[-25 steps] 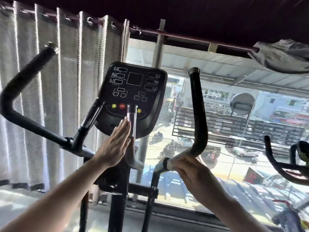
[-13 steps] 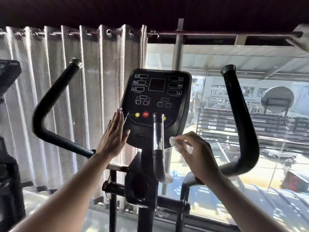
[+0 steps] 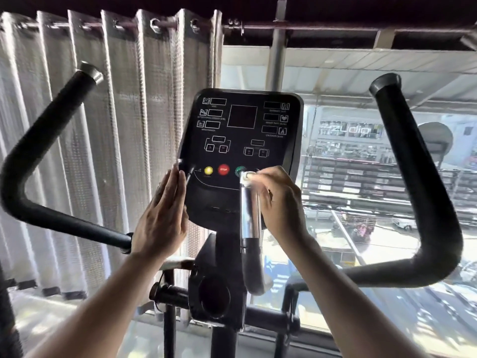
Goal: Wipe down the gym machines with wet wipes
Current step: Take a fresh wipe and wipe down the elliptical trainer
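Atop the chrome grip point(image 3: 249, 210), right hand point(image 3: 280, 202) pinches wipe point(image 3: 248, 176); left hand point(image 3: 162, 215) steadies console point(image 3: 241, 140).

Black console point(image 3: 242, 156), yellow button point(image 3: 208, 170), red stop button point(image 3: 223, 169), white wipe point(image 3: 248, 176)

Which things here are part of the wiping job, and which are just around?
In use:
- wet wipe, pinched in the right hand
- chrome grip, wipe at its top end
- console, its left edge touched by the flat left hand

Just around:
- left handlebar
- right handlebar
- curtain
- window
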Available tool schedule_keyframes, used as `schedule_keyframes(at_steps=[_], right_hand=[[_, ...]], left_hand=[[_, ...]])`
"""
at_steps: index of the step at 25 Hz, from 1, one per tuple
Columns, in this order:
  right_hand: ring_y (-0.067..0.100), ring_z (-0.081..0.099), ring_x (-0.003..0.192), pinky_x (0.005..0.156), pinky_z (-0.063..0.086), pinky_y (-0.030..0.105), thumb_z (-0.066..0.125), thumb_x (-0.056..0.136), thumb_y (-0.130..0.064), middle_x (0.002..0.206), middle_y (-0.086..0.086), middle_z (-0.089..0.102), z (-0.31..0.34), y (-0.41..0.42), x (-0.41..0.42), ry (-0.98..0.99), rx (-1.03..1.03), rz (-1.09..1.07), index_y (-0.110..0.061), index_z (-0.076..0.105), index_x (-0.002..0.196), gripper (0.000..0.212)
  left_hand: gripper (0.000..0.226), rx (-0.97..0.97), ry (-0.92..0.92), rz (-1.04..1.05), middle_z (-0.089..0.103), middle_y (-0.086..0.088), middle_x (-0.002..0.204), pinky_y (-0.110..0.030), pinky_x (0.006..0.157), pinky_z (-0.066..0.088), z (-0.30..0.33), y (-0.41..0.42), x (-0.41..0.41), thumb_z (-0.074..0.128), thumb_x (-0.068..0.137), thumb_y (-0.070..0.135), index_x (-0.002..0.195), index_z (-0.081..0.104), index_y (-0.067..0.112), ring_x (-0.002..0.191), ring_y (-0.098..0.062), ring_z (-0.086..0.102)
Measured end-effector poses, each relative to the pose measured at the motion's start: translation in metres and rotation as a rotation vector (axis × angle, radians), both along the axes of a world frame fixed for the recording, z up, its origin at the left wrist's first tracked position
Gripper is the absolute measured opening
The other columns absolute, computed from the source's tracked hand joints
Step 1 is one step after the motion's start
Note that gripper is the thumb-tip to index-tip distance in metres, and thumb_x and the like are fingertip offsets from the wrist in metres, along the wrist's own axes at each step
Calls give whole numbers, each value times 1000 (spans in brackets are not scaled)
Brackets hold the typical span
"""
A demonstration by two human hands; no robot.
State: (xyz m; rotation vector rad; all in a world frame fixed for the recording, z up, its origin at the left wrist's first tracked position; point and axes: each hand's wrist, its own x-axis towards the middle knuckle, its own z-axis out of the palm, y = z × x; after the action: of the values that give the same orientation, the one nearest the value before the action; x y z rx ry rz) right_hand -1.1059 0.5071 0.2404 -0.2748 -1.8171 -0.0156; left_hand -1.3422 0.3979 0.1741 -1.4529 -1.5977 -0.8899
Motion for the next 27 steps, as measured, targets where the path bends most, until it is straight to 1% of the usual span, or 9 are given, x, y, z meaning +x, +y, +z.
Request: schedule_keyframes(at_steps=[3, 7, 8, 11, 15, 18, 20, 22, 27], right_hand=[[11, 66, 95, 86, 52, 21, 65, 95, 1, 101, -1, 69, -27, -15, 22, -91, -25, 58, -10, 76, 105, 19], [1, 72, 80, 69, 55, 28, 70, 90, -2, 84, -14, 76, -36, -11, 22, 58, -590, 178, -31, 71, 88, 29], [2, 72, 81, 69, 56, 28, 71, 91, -7, 84, -13, 76, -23, -3, 14, 88, -578, 182, -29, 72, 89, 22], [7, 67, 87, 75, 51, 21, 70, 91, -10, 96, -7, 71, 9, 1, -4, 101, -263, 27, -15, 74, 95, 7], [17, 62, 104, 95, 47, 22, 63, 95, 2, 109, 6, 63, -47, -39, 14, 15, -58, 48, -3, 71, 107, 15], [13, 64, 107, 94, 49, 19, 61, 97, -1, 110, 1, 64, -93, -59, 38, -3, -166, 147, -10, 72, 108, 19], [10, 69, 99, 80, 53, 17, 63, 95, 1, 103, -4, 69, -101, -54, 38, 96, -429, 198, -24, 69, 100, 26], [9, 73, 85, 69, 54, 24, 66, 94, -1, 90, -8, 75, -92, -42, 27, 190, -726, 268, -29, 67, 91, 29], [6, 73, 92, 79, 55, 21, 66, 95, -2, 100, -6, 75, -44, -14, -4, 363, -694, 436, -23, 75, 96, 22]], left_hand=[[72, 23, -17, 9, 17, -13, 171, -47, 116, 43, -3, -1, 2, 42, 96, 10, 163, 16, 2, 158, -27, 20], [70, 59, 6, 14, 22, -15, 169, -50, 115, 44, -5, 0, 1, 41, 95, 9, 161, 21, 0, 156, -29, 26], [69, 64, 8, 16, 23, -15, 169, -50, 116, 43, -6, 0, 1, 41, 95, 9, 161, 22, 0, 156, -29, 26], [70, 78, -5, 25, 22, -10, 170, -45, 117, 41, -3, 1, -1, 41, 95, 9, 162, 23, 4, 156, -26, 25], [69, 85, -26, 55, 24, -10, 170, -41, 113, 45, -9, -1, 3, 42, 96, 10, 162, 24, 5, 156, -24, 27], [66, 67, -25, 73, 24, -11, 169, -40, 116, 41, -5, -1, 4, 39, 97, 11, 161, 24, 3, 156, -24, 26], [66, 57, -21, 87, 23, -12, 169, -39, 120, 37, -4, -1, 4, 40, 97, 8, 161, 24, 1, 156, -25, 25], [67, 53, -38, 94, 23, -12, 170, -38, 121, 36, -4, -1, 6, 41, 96, 6, 161, 25, 1, 157, -25, 24], [67, 30, -34, 162, 21, -10, 170, -22, 119, 28, -4, -3, 7, 40, 96, 10, 161, 25, 2, 156, -23, 25]])
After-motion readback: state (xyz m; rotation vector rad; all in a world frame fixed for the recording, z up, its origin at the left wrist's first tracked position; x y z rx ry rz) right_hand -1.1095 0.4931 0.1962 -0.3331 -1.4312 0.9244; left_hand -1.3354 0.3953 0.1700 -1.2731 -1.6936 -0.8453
